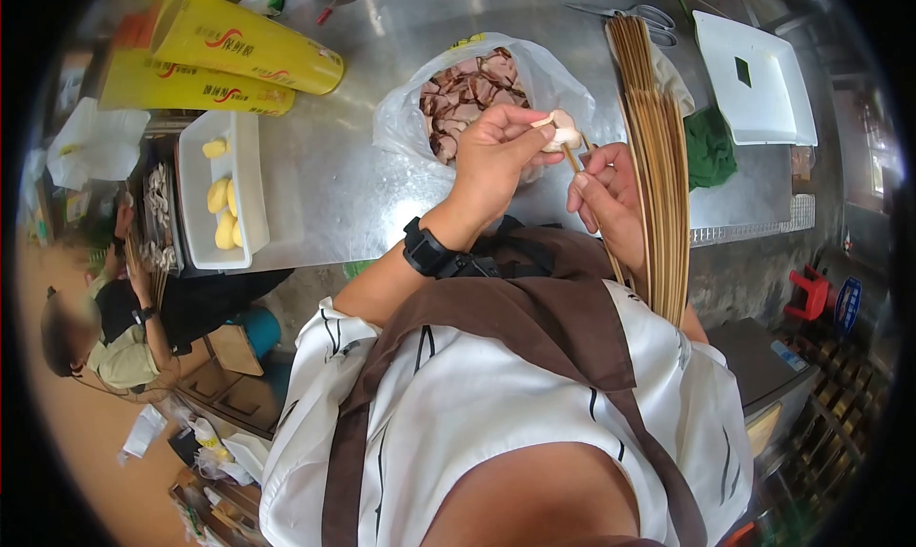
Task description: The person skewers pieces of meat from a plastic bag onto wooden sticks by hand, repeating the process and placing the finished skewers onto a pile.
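My left hand [503,156] pinches a pale, whitish-pink slice of food [561,133] between thumb and fingertips. Closed around thin bamboo skewers [572,159] is my right hand [611,196], with a skewer's upper end right at the slice. Just beyond my left hand, a clear plastic bag [396,117] lies open on the metal table [329,179]. It is full of pinkish slices with dark brown edges [468,94]. A long bundle of bamboo skewers [660,184] runs beside my right hand and overlaps that forearm in this view.
At the left, a white tray [255,189] holds yellow, potato-like pieces. Yellow cling-film tubes [253,46] lie behind it. Scissors [651,17], a green cloth [709,148] and a white tray [797,94] are at the right. Another person [119,342] handles skewers at far left.
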Action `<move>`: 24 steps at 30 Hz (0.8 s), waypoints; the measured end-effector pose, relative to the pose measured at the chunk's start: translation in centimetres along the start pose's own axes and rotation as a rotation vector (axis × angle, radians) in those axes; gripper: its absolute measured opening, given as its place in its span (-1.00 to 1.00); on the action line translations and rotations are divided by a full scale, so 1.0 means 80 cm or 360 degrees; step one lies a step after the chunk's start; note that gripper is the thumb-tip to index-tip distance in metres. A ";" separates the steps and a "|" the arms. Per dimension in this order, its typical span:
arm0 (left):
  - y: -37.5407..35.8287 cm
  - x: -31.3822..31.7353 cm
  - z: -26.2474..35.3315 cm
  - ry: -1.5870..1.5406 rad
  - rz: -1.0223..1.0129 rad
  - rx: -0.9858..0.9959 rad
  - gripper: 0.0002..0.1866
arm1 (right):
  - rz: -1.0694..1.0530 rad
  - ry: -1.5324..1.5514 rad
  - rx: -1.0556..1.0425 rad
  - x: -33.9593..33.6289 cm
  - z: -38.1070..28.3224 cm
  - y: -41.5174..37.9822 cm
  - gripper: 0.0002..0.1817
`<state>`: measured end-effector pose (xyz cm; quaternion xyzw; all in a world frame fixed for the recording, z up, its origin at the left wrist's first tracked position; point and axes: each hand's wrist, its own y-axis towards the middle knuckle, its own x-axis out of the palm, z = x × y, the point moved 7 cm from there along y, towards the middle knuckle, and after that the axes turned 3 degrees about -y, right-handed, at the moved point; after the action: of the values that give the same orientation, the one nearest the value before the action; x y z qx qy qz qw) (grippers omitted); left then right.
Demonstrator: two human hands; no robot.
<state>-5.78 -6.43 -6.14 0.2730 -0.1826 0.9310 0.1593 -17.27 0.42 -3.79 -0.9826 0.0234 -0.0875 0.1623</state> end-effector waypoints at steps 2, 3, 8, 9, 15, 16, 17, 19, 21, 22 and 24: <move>-0.001 0.001 -0.001 0.0031 -0.0015 0.0004 -0.90 | 0.0003 0.0015 0.0001 -0.001 0.000 0.000 -0.89; -0.002 0.003 -0.004 0.0030 -0.0026 -0.0034 -0.90 | 0.0013 0.0002 -0.0013 -0.002 0.000 0.001 -0.89; -0.007 0.005 -0.010 0.0006 -0.0051 -0.0135 -0.88 | 0.0016 0.0016 -0.0030 -0.005 0.002 0.002 -0.88; -0.009 0.007 -0.011 0.0029 -0.0058 -0.0164 -0.88 | 0.0012 0.0037 -0.0035 -0.005 0.001 0.002 -0.88; -0.013 0.011 -0.014 -0.0042 -0.0101 -0.0235 -0.87 | -0.0014 0.0090 -0.0034 -0.006 0.002 0.005 -0.81; -0.014 0.011 -0.015 -0.0061 -0.0096 -0.0258 -0.87 | -0.0009 0.0101 -0.0028 -0.006 0.002 0.005 -0.81; -0.013 0.011 -0.014 -0.0059 -0.0098 -0.0252 -0.87 | -0.0012 0.0100 -0.0034 -0.006 0.001 0.006 -0.81; -0.013 0.009 -0.015 -0.0028 -0.0069 -0.0270 -0.86 | -0.0011 0.0045 0.0003 -0.006 0.000 0.006 -0.81; -0.013 0.008 -0.016 -0.0033 -0.0060 -0.0271 -0.86 | 0.0005 0.0005 -0.0010 -0.006 -0.002 0.006 -0.80; -0.013 0.008 -0.016 -0.0040 -0.0049 -0.0279 -0.86 | 0.0022 -0.0034 -0.0017 -0.007 -0.003 0.006 -0.80; -0.014 0.009 -0.014 -0.0036 -0.0061 -0.0270 -0.86 | 0.0026 -0.0030 -0.0025 -0.008 0.000 0.007 -0.79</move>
<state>-6.43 -4.85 -6.34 0.2727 -0.2572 0.9058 0.1976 -17.92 -0.03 -4.05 -0.9844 0.0307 -0.0768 0.1554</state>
